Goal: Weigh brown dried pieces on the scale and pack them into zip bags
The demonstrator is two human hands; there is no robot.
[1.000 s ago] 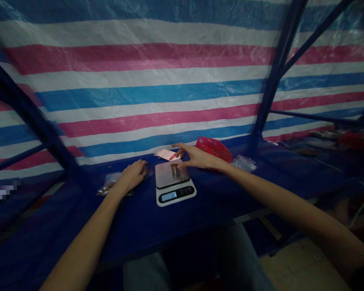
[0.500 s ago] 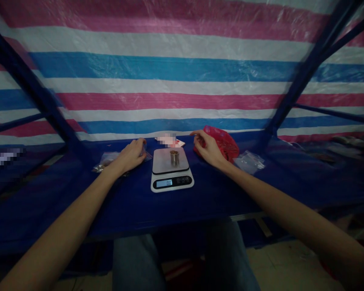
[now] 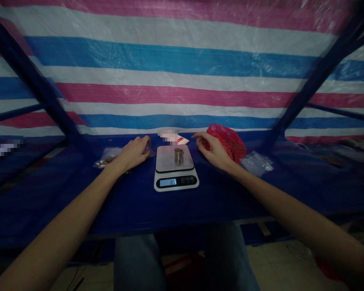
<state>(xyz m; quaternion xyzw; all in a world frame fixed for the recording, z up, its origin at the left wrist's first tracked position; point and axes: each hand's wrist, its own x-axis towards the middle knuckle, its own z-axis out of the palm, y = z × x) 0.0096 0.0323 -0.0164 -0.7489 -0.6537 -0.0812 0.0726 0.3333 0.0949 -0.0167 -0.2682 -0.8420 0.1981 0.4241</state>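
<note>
A white kitchen scale (image 3: 176, 184) lies flat on the blue table between my hands, its display lit and reading about 8.5. On its metal plate stands a small metal cup (image 3: 178, 157), filled to the top with little brownish pieces too small to name. My left hand (image 3: 134, 153), left of the scale, has its fingers curled on a small clear plastic bag (image 3: 152, 152). To the right of the scale, my right hand (image 3: 212, 150) hovers or rests beside a red plastic bag (image 3: 235, 141); its index finger is stretched out and nothing shows in the fingers.
Clear zip bags (image 3: 104, 161) with something brownish lie behind my left wrist. More clear plastic bags (image 3: 257, 163) lie beside my right forearm. A red-and-white card or packet (image 3: 182, 140) sits behind the scale. Blue metal posts (image 3: 53, 103) flank a striped plastic sheet (image 3: 182, 95).
The scale's reading has gone from about 0.0 to 8.5. The view has shifted slightly; both hands keep nearly the same places and poses.
</note>
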